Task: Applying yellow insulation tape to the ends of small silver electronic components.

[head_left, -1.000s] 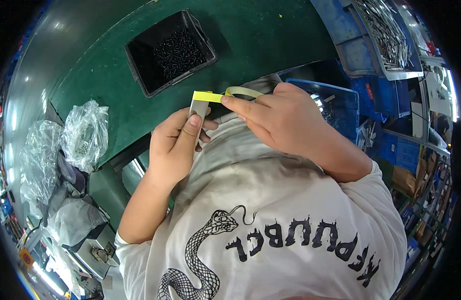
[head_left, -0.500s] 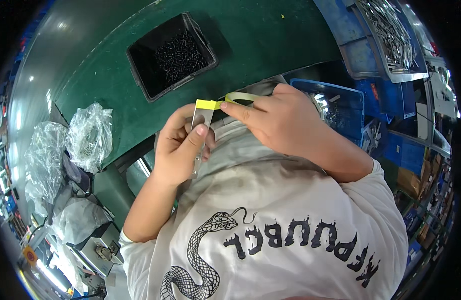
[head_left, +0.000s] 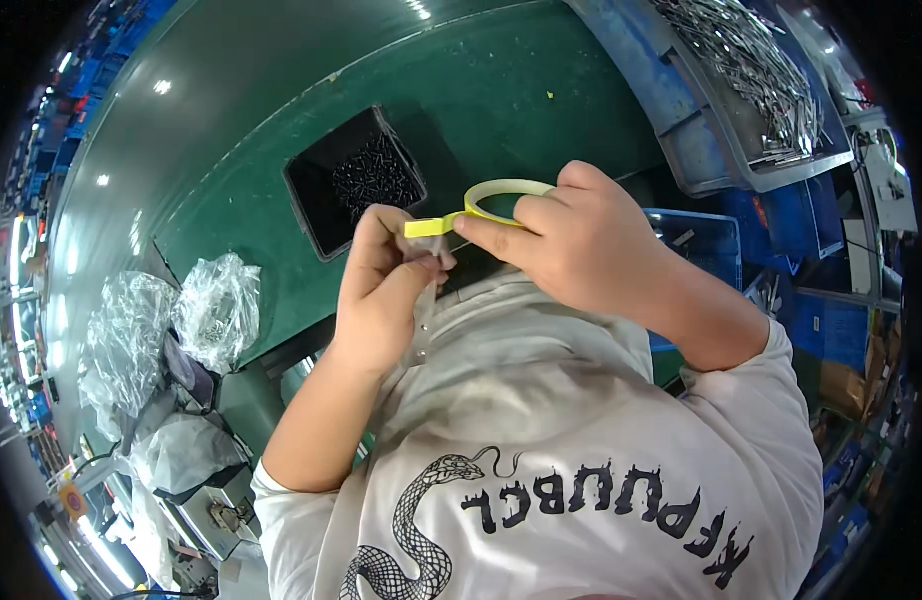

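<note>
My left hand [head_left: 379, 290] is closed on a thin metal strip [head_left: 425, 325] with small holes, which points down toward my shirt. Yellow tape covers the strip's upper end and runs across to a roll of yellow tape [head_left: 471, 198]. That roll is in my right hand [head_left: 581, 235], gripped by its ring, with the index finger pressed at the spot where the tape leaves the roll. Both hands are raised in front of my waist, close together. The fingertips of my left hand are partly hidden behind the strip.
A black bin [head_left: 311, 215] of small black screw-like parts stands on the green table [head_left: 501, 110]. Clear plastic bags [head_left: 219, 310] lie at the left. Blue crates [head_left: 696, 240] sit at the right, and a grey-blue bin [head_left: 716, 150] above them holds many thin metal pieces.
The roll has turned so that its ring shows more openly, and the tape at the strip's end has twisted slightly. The whole view has shifted, moving the bin and bags in the picture.
</note>
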The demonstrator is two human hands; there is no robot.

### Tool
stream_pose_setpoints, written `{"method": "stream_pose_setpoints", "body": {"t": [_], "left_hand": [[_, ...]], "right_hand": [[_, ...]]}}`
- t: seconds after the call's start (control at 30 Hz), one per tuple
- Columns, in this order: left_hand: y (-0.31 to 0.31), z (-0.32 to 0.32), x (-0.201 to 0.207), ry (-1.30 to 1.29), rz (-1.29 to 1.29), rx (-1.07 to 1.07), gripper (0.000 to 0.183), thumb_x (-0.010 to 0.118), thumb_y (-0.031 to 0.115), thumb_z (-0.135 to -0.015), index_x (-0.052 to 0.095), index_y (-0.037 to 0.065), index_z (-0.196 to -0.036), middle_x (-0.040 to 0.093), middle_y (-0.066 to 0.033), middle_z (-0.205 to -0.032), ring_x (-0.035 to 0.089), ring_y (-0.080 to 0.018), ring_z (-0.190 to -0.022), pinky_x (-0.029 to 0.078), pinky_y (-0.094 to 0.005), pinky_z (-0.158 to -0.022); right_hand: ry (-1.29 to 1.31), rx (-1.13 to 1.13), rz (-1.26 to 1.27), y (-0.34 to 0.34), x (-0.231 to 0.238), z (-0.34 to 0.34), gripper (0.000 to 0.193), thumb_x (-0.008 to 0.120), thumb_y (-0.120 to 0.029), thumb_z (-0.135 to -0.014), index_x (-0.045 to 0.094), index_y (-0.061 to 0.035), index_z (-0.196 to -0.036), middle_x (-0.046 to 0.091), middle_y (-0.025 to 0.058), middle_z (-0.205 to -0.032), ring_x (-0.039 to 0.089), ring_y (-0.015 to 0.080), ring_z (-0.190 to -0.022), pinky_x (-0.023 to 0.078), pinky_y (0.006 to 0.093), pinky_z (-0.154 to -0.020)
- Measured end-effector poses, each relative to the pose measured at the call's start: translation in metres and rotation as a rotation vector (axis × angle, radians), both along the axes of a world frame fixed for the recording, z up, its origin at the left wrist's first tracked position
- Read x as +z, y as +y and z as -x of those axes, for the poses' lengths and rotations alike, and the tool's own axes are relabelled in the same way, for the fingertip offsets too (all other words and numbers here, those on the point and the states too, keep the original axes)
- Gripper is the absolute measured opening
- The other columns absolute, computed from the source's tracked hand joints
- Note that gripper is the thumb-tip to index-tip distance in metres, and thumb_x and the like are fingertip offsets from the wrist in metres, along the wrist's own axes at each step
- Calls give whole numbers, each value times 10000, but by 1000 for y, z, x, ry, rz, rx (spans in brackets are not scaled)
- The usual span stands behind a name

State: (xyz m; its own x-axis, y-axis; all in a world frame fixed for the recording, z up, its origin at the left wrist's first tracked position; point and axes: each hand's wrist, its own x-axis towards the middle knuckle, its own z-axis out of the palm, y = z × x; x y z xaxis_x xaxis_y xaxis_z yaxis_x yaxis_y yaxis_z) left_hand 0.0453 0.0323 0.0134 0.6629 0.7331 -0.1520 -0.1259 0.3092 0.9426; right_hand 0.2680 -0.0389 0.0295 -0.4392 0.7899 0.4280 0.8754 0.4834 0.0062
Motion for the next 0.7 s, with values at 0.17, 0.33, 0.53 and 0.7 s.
{"method": "stream_pose_setpoints", "body": {"t": [0.17, 0.33, 0.53, 0.7], "left_hand": [[13, -14, 12, 63, -68, 190, 84, 535, 126, -1017, 505, 52, -1041, 609, -43, -763, 544, -84, -635, 437, -232, -571], [36, -25, 30, 325, -346, 322, 97, 590, 84, -982, 560, 11, -925, 678, -69, -788, 608, -93, -650, 473, -234, -566], [63, -33, 31, 556, -355, 330, 171, 654, 140, -915, 621, -26, -893, 669, -61, -739, 619, -100, -620, 474, -239, -528], [75, -35, 26, 633, -360, 314, 204, 665, 168, -885, 634, -33, -893, 663, -62, -730, 611, -101, -605, 480, -251, -521]], "right_hand": [[-48, 51, -62, 22, 12, 3, 393, 633, -183, -818, 727, -222, -1198, 507, -51, -668, 501, 124, -585, 358, 306, -634], [-102, 3, -108, 49, 14, -4, 389, 609, -169, -848, 711, -255, -1213, 561, -53, -689, 553, 136, -611, 379, 316, -688], [-90, -19, -12, 73, 0, -6, 324, 556, -172, -914, 719, -265, -1179, 655, -54, -752, 642, 138, -689, 394, 309, -736], [-79, -53, 17, 83, -17, -6, 314, 549, -177, -924, 720, -260, -1174, 674, -42, -777, 653, 155, -705, 400, 318, -737]]}}
